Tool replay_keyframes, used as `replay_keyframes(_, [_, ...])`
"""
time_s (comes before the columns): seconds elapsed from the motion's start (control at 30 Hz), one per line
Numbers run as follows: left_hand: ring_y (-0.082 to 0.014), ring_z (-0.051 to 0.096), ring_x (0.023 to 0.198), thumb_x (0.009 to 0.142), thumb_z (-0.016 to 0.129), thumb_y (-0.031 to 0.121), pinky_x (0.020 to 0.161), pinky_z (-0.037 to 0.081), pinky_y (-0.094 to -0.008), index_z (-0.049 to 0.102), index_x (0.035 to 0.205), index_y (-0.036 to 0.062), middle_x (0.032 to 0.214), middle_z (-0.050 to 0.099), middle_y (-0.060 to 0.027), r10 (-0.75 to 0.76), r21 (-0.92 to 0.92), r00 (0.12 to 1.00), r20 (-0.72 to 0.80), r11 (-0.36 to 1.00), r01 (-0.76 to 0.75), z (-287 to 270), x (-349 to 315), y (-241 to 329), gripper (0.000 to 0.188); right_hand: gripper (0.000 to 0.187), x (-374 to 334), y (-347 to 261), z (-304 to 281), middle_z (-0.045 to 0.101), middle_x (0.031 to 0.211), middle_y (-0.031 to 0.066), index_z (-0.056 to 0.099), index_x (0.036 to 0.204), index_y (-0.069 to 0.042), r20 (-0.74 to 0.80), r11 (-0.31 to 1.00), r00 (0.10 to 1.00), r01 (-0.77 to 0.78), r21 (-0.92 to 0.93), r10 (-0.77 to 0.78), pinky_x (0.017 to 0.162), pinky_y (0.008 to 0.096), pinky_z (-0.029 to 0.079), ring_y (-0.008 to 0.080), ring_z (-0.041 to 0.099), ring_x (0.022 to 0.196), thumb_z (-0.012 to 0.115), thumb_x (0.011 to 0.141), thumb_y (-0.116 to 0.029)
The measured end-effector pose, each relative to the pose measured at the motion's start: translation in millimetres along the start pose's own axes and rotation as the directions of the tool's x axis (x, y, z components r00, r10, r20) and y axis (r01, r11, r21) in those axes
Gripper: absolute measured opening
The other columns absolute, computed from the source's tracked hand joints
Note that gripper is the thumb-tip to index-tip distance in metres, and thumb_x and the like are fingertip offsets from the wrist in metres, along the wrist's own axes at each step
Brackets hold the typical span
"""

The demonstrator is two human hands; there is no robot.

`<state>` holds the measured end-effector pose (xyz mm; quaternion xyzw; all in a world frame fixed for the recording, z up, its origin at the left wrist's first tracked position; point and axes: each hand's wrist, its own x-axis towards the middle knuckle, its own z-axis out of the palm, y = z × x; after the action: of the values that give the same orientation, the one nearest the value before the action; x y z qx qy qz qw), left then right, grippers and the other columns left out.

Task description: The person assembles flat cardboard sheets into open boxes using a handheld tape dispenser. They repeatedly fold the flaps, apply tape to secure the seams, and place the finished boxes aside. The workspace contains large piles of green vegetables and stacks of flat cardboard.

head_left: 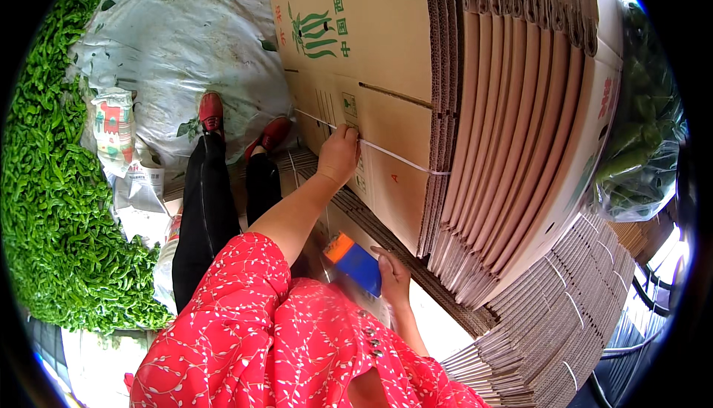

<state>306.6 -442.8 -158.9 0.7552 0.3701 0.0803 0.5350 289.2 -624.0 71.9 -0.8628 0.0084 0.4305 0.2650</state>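
Note:
A bundle of flattened cardboard boxes point(386, 29) with green and red print stands in front of me, a thin white strap point(401, 158) running across its face. My left hand point(340, 154) is at the strap, its fingers closed around it against the cardboard. Lower down, near my body, my right hand point(394, 278) grips a blue-and-orange block-shaped thing point(358, 265), whose exact kind I cannot make out. Part of that hand is hidden behind it. Below the bundle lie the edges of more flat cardboard point(371, 222).
Green peppers point(52, 185) are heaped along the left. A pale sheet point(186, 29) covers the floor around my red shoes point(211, 111). More strapped cardboard bundles point(564, 296) lie at the lower right. A clear bag of green produce point(639, 155) stands at the far right.

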Motion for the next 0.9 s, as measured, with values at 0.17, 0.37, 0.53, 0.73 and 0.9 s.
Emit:
replay_keyframes(0.17, [-0.037,0.059,0.081,0.077,0.063,0.006,0.068,0.05,-0.0439,0.056,0.09,0.0036,0.092,0.055,-0.0144,0.05,0.033,0.998,-0.026,0.998,-0.049,-1.2,4.4,-0.1,0.015,0.027,4.9,4.7,-1.5,0.057,0.076,-0.0063,0.066,0.114,-0.006,0.001,0.998,0.999,0.036,-0.054,-0.036,0.059,0.0181,0.036,0.0014,0.044,0.065,0.052,0.098,-0.023])
replay_keyframes(0.37, [-0.0371,0.06,0.078,0.077,0.063,0.006,0.068,0.051,-0.044,0.057,0.09,0.0039,0.091,0.057,-0.0144,0.001,-0.002,1.0,-0.001,1.0,-0.001,-2.2,1.7,-0.8,0.014,0.027,9.2,9.2,2.0,0.055,0.074,-0.0064,0.067,0.113,-0.006,-0.009,0.996,0.997,0.077,-0.046,-0.078,0.059,0.0185,0.036,0.0015,0.043,0.065,0.052,0.098,-0.022])
replay_keyframes(0.53, [-0.0368,0.061,0.078,0.078,0.063,0.006,0.068,0.051,-0.0439,0.058,0.09,0.0036,0.092,0.057,-0.0147,-0.027,-0.031,1.0,-0.006,0.999,0.027,-1.8,1.3,-1.0,0.014,0.026,10.2,1.2,2.9,0.056,0.075,-0.0062,0.066,0.113,-0.005,0.017,0.999,1.0,0.024,-0.038,-0.023,0.06,0.0182,0.036,0.0014,0.044,0.066,0.051,0.098,-0.021])
replay_keyframes(0.73, [-0.0378,0.06,0.08,0.077,0.062,0.005,0.069,0.05,-0.045,0.059,0.089,0.004,0.091,0.058,-0.0149,-0.097,-0.05,0.995,0.003,0.994,0.097,-2.7,4.3,5.0,0.013,0.026,13.8,4.1,6.9,0.053,0.071,-0.0071,0.066,0.114,-0.006,-0.009,0.995,0.995,0.096,-0.037,-0.096,0.057,0.0183,0.034,0.0009,0.042,0.063,0.052,0.098,-0.021])
replay_keyframes(0.9, [-0.039,0.059,0.078,0.076,0.06,0.005,0.068,0.048,-0.0472,0.059,0.086,0.0047,0.088,0.057,-0.0159,-0.176,-0.042,0.984,0.03,0.983,0.178,-2.7,9.5,11.6,0.011,0.027,13.9,-3.2,6.7,0.058,0.078,-0.0051,0.066,0.113,-0.005,0.023,0.999,0.999,0.027,-0.026,-0.026,0.061,0.0179,0.036,0.0015,0.044,0.067,0.052,0.098,-0.023])
